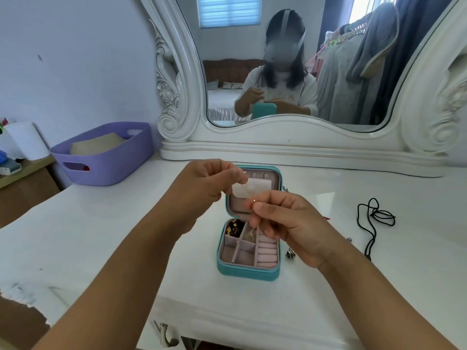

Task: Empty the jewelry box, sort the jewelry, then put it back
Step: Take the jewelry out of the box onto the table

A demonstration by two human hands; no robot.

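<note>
Hands, left hand and right hand, pinch thin chain above unlabelled jewelry box.

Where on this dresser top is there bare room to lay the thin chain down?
Bare tabletop lies left of the jewelry box, below the purple basket. Right of the box is crowded: a black cord and small charms.
</note>
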